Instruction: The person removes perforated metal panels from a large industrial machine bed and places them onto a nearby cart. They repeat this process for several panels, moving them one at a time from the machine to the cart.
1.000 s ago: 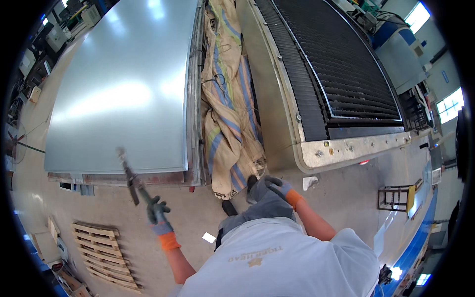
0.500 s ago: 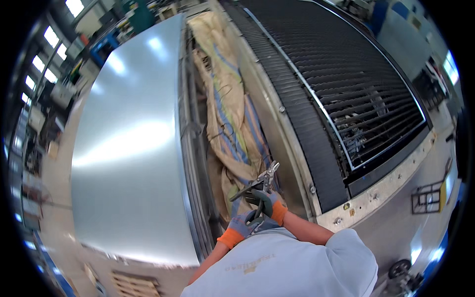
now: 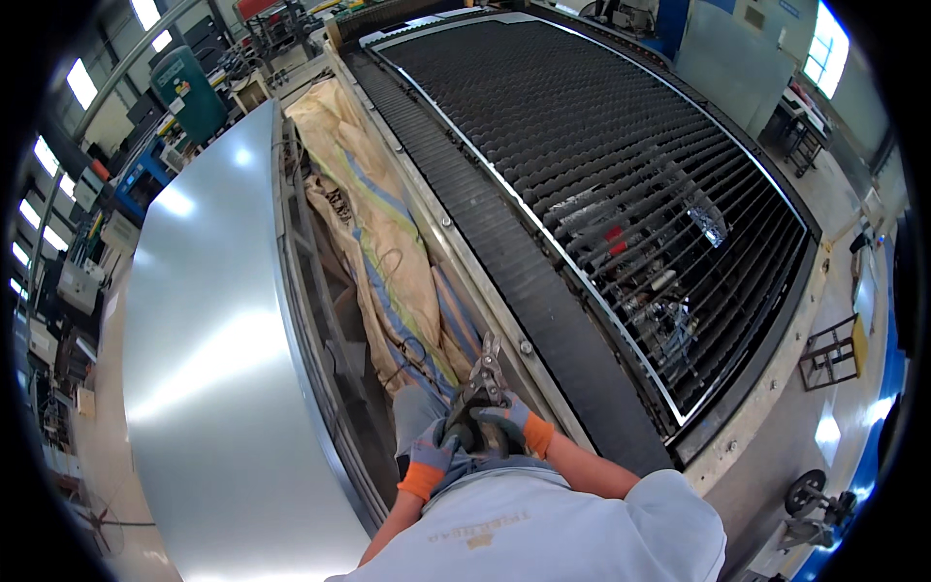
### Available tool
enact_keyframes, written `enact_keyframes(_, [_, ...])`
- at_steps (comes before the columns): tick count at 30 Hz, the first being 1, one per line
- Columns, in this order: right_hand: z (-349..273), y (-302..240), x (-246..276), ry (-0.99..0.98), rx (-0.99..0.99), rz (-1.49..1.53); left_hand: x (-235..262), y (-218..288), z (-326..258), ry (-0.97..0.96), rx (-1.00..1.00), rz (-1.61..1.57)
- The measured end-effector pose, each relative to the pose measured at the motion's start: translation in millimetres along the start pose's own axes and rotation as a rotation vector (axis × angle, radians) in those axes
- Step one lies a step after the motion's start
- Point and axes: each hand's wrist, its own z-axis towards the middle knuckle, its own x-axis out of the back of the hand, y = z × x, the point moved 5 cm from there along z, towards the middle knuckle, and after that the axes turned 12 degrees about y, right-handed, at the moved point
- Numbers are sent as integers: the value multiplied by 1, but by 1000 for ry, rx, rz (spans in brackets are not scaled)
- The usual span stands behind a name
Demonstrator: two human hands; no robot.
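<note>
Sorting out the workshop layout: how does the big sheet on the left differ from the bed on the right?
The metal sheet is smooth, pale and glossy, mirroring the ceiling lights; the slatted cutting bed is dark, ridged and open, with scraps caught between its slats. The sheet looks bare; the bed has a pale frame. Both are large, flat and flank the sack-filled gap.

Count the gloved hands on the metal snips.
2. The left hand grips the snips from the lower left; the right hand wraps the handles from the right, over the striped sack.

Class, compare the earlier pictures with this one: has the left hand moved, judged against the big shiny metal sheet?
Yes. The left hand has swung right, off the near edge of the metal sheet, to join the right hand on the pliers.
</note>
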Motion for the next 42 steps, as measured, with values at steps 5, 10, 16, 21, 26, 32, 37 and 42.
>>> enact_keyframes(5, [139,-15,-6,-15,129,-59,-23,-69,133,-101,101,-418])
enact_keyframes(10, [308,-99,-86,-104,49,130,24,-98,327,-19,-52,-554])
enact_keyframes(16, [498,-194,-187,-107,12,308,116,-115,550,-51,11,-452])
enact_keyframes(21, [626,-228,-243,-129,-30,276,180,-149,672,-26,-15,-486])
enact_keyframes(26, [742,-261,-291,-108,-61,52,219,-189,771,18,129,-590])
enact_keyframes(32, [932,-275,-327,-287,72,-309,252,-238,922,14,288,-587])
enact_keyframes(37, [1135,-285,-325,-188,-98,186,277,-246,1126,-37,168,-360])
enact_keyframes(42, [1267,-414,-324,-98,-32,113,300,-243,1319,-82,68,-279])
